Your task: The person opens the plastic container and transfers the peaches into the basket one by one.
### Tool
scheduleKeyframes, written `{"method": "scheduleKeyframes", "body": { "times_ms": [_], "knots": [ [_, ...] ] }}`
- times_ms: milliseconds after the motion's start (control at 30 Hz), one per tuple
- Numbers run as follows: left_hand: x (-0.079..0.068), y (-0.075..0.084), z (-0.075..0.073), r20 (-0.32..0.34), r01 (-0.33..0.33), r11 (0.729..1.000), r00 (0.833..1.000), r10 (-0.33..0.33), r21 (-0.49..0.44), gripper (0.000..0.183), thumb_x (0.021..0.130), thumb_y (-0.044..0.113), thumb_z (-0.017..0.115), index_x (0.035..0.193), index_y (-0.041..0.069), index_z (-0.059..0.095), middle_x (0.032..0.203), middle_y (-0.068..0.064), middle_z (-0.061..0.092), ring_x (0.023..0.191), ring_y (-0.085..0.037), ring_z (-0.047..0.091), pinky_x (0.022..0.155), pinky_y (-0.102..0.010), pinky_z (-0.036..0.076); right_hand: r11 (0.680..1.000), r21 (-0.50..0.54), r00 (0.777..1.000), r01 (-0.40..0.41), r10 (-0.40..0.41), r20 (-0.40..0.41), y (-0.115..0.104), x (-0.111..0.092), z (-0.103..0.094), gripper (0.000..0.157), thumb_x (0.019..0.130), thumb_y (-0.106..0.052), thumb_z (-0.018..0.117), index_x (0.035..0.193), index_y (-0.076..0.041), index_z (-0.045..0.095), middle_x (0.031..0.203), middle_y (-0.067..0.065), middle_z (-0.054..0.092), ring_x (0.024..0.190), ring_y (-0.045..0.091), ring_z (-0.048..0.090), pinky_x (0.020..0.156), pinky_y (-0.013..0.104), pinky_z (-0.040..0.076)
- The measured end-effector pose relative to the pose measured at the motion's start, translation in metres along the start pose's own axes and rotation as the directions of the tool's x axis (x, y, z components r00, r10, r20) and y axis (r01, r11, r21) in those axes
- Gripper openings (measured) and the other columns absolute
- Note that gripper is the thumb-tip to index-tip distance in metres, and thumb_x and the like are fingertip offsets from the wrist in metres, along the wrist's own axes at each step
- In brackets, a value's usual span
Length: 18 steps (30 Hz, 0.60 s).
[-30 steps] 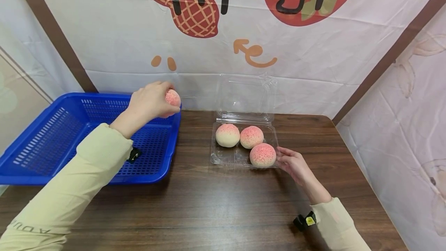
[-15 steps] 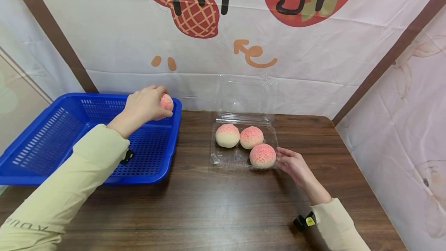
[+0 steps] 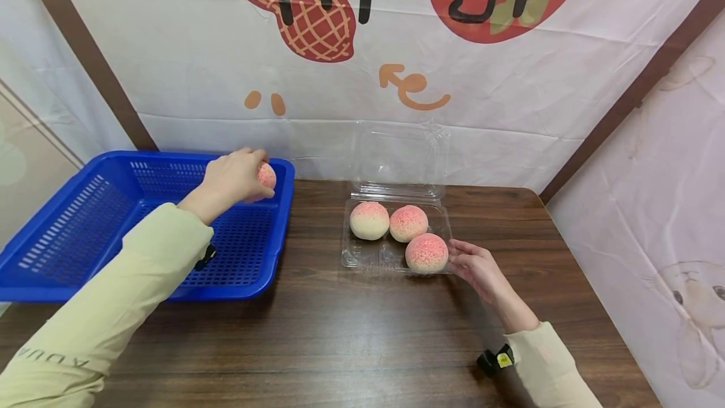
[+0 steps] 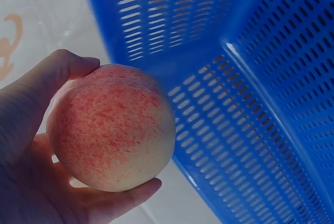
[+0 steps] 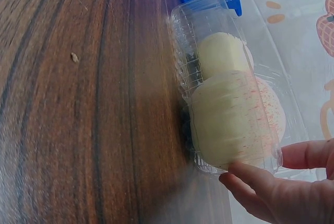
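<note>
My left hand [image 3: 235, 175] grips a round peach [image 4: 112, 130], blushed pink over cream, above the right end of the blue plastic basket [image 3: 272, 282]. In the left wrist view, its thumb lies over the top and fingers curl beneath. A clear plastic clamshell box [image 3: 362, 262] stands with its lid [image 3: 399, 156] raised at the back. Inside are a left peach [image 3: 370, 220], a middle peach [image 3: 409, 223] and a front right peach [image 3: 427, 253]. My right hand [image 3: 478, 269] pinches the box's right edge between thumb and fingers, beside the front right peach.
The basket has slotted sides and occupies the left of the brown wooden table [image 3: 351, 345]. A white printed cloth [image 3: 498, 99] hangs directly behind the table, with more cloth at both sides. The table's right edge slants beyond my right hand.
My left hand has moved left and down with the peach, from near the basket's right rim to over its interior. My right hand and the clamshell box have stayed put.
</note>
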<state>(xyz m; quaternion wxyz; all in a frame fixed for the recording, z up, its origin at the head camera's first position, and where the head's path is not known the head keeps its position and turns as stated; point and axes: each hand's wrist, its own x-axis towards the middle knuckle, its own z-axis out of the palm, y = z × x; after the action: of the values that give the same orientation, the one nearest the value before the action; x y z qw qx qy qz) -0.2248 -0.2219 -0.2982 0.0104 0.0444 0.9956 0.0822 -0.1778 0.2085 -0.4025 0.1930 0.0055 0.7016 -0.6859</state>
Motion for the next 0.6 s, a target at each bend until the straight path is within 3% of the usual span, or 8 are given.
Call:
{"method": "scheduleKeyframes", "body": {
  "times_ms": [233,600],
  "knots": [
    [0.004,-0.007,0.008,0.03,0.009,1.0,1.0,-0.009,0.011,0.064,0.07,0.032,0.072,0.121,0.0,0.049,0.112,-0.023,0.052,0.096,-0.043,0.052,0.073,-0.058,0.043,1.0,0.009,1.0,0.005,-0.005,-0.002,0.001,0.0,0.001,0.051,0.089,0.008,0.032,0.137,0.015,0.018,0.139,0.035,0.025,0.107,0.008,0.05,0.087,0.022,0.044],
    [0.012,-0.017,0.024,0.074,-0.001,1.0,0.997,0.002,-0.022,0.063,0.069,0.03,0.072,0.119,0.0,0.05,0.111,-0.024,0.054,0.094,-0.043,0.053,0.074,-0.057,0.043,1.0,-0.015,1.0,0.008,-0.008,0.001,0.001,0.0,-0.001,0.05,0.09,0.007,0.032,0.138,0.014,0.018,0.138,0.034,0.026,0.109,0.01,0.05,0.091,0.026,0.043]
  ]
}}
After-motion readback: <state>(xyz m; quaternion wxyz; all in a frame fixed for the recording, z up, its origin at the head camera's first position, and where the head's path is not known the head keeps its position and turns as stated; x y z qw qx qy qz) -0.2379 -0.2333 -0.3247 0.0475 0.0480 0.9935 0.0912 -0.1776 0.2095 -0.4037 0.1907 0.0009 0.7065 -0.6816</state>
